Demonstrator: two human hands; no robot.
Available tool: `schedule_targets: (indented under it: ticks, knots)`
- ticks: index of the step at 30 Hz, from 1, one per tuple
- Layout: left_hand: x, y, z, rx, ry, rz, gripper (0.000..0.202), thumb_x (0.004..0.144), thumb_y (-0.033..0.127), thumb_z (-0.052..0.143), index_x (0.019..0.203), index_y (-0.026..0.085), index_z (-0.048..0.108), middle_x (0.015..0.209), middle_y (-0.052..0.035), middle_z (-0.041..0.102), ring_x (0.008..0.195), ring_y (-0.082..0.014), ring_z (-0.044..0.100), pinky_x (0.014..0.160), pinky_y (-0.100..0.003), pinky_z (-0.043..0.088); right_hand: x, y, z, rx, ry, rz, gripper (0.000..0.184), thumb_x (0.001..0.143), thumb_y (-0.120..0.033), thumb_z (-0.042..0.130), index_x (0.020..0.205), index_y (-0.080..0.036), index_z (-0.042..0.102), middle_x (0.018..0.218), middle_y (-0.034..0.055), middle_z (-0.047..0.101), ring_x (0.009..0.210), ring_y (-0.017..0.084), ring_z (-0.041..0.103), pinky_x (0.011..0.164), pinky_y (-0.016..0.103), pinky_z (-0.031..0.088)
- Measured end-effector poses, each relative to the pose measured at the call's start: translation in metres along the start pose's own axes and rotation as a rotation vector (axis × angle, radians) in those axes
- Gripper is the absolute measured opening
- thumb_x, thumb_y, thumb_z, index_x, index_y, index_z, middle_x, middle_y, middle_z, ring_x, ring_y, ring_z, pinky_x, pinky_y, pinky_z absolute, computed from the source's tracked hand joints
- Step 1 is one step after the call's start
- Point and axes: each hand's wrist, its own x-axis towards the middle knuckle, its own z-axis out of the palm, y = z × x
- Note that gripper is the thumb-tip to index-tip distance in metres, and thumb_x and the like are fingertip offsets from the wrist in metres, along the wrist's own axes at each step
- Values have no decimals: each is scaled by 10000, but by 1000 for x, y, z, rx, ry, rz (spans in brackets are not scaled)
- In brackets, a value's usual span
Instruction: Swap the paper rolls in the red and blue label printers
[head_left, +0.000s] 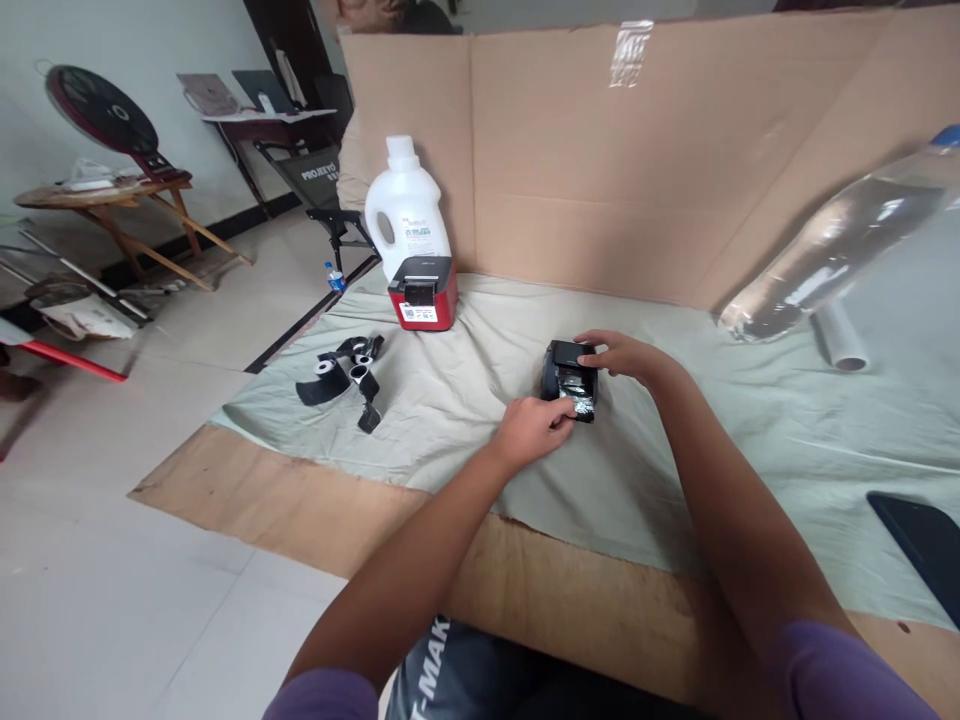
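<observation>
Clock centred on the black box-shaped device [561, 376] between my hands, twelve pointing away from me.

Containers: white plastic jug [412, 222] at ten to eleven, upright, capped, handle moulded in; opaque, so contents cannot be read. Small red and black box [425, 306] at ten, just in front of the jug, white label on its near face, a dark piece at its front. Large clear bottle [840, 245], blue cap, at two, leaning, cap end up and to the right; contents unclear.

Materials: the device is dark, with a smooth upper face; glossy, crinkled black film [579, 392] covers its near side. At nine, matte black curled strips [330, 388] lie with pale-cored rolls [360, 372] among them. White hollow tube [844, 338] at three, below the bottle; dark flat phone [916, 540] at four. Pale green cloth [465, 390], wrinkled, covers most of the wooden table [292, 497]; creased cardboard [592, 170] stands at twelve.

Pose: left grip [568, 408] comes in from seven to eight, fingers curled narrow, tips touching the film; whether it is pinched I cannot tell. Right grip [587, 350] at two, forearm slanting back toward five, thumb and fingers holding the device's right upper corner.
</observation>
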Motion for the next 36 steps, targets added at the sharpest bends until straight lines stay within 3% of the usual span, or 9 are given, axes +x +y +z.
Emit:
schedule_targets:
  ticks: [4,13,19,25,29,33,36]
  knots:
    - [1,-1,-2,-12,3,7,162,870,249,582,945,272,724,758,29,714,724,-151,659,634,-228,396,3,1,-2,-17,-43,75,514,823,-390,688,1317,-298,581,1351,118,611,884,224,666,663,332,551]
    - [2,3,-1,5,39,7,200,863,225,583,981,287,732,725,34,697,712,-150,657,655,-225,419,-5,-17,-11,2,-177,206,542,831,-397,701,1325,-308,498,1258,115,673,806,197,723,635,291,526]
    - [2,-1,-2,-20,48,10,202,859,225,587,980,287,736,727,38,704,711,-145,660,644,-222,416,3,-19,-7,-159,-119,232,593,811,-455,737,1330,-266,523,1180,131,701,779,198,735,634,286,538]
    - [4,-4,0,-8,49,25,203,867,244,585,997,284,736,748,29,716,737,-159,672,636,-229,414,13,-37,-10,-275,-91,184,656,778,-362,765,1365,-193,524,1141,157,703,841,225,702,659,345,580]
    - [4,-4,0,-6,34,20,211,876,251,581,1016,295,732,781,24,730,763,-166,681,648,-232,425,21,-49,-14,-304,-76,175,677,766,-355,780,1373,-184,532,1215,177,667,948,263,680,666,370,599]
    - [5,-4,1,-7,24,33,214,890,268,568,1023,294,733,812,14,740,795,-180,689,662,-244,431,26,-53,-9,-323,-176,246,654,757,-338,799,1354,-219,563,1246,176,661,1005,301,672,682,427,614]
    - [5,-4,0,-2,16,30,230,904,279,548,1044,295,730,842,9,745,827,-183,691,689,-246,441,25,-53,-5,-297,-173,318,684,739,-372,831,1357,-250,567,1271,175,661,992,313,688,709,466,619]
